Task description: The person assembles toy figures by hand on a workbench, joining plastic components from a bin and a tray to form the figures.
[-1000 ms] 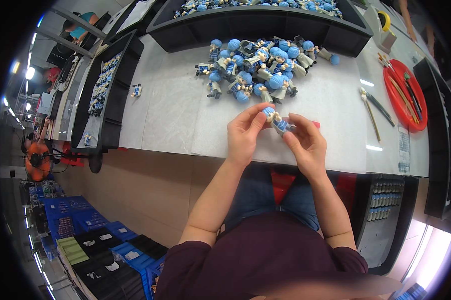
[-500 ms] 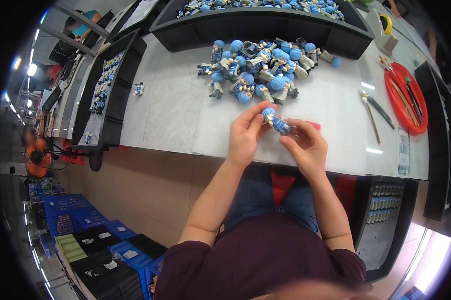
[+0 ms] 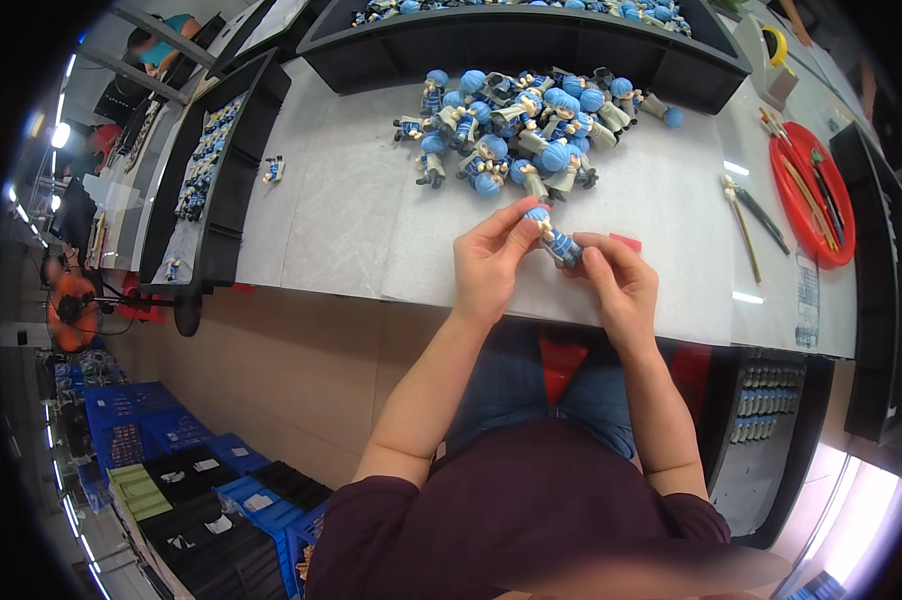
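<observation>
A small doll figurine with blue hair and a blue and white outfit is held between my two hands, just above the white-covered table. My left hand pinches it at the head with thumb and fingers. At its lower end, the fingers and thumb of my right hand are closed round the dark feet. Just beyond my hands lies a heap of similar blue-haired figurines, tumbled over one another. A small pink-red piece shows on the table behind my right hand.
A black tray of figurines stands behind the heap; another black tray is at the left, near a lone figurine. On the right are a red dish with brushes, two loose tools and a tape dispenser.
The figurine has turned slightly in my fingers and now stands a bit steeper. My right thumb has shifted up against its lower end. Both hands stay in nearly the same place.
</observation>
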Motion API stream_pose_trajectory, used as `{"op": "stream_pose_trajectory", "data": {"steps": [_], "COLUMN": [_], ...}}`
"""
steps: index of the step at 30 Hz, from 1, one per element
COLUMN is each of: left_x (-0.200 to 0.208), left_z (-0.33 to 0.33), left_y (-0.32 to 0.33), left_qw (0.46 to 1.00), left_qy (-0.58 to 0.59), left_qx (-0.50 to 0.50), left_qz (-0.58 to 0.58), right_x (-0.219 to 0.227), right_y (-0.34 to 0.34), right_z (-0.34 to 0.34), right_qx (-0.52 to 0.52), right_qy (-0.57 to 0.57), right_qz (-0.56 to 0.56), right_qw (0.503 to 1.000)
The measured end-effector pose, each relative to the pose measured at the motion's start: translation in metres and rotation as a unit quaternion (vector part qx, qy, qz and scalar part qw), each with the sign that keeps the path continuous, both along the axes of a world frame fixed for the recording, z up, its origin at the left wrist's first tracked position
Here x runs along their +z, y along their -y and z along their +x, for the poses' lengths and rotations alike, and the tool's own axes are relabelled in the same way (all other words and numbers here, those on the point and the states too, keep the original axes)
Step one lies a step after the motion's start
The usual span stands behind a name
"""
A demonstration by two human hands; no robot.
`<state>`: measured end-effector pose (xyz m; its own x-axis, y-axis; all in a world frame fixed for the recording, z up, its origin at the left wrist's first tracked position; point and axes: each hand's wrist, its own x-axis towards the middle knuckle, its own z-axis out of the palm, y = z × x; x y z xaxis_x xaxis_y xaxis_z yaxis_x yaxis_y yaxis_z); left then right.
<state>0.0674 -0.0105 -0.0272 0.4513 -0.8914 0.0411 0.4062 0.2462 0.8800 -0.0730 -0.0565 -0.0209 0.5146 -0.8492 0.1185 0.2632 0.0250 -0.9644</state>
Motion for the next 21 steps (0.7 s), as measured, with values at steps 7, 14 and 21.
{"op": "stream_pose_trajectory", "data": {"steps": [7,14,21], "left_x": [0.0002,0.0004,0.0008], "left_z": [0.0006,0.0013,0.001], "left_y": [0.0005,0.0014,0.0009], "left_qw": [1.0,1.0,1.0], "left_qy": [0.001,-0.018,-0.008], "left_qx": [0.012,-0.008,-0.01], "left_qz": [0.003,0.013,0.025], "right_x": [-0.0005,0.0013,-0.0013], "right_y": [-0.0019,-0.003,-0.0022], "right_z": [0.0018,0.0022,0.0016], "right_qx": [0.002,-0.005,-0.01], "right_qy": [0.006,-0.01,0.007], "right_qz": [-0.003,-0.016,-0.006], "right_qw": [1.0,1.0,1.0]}}
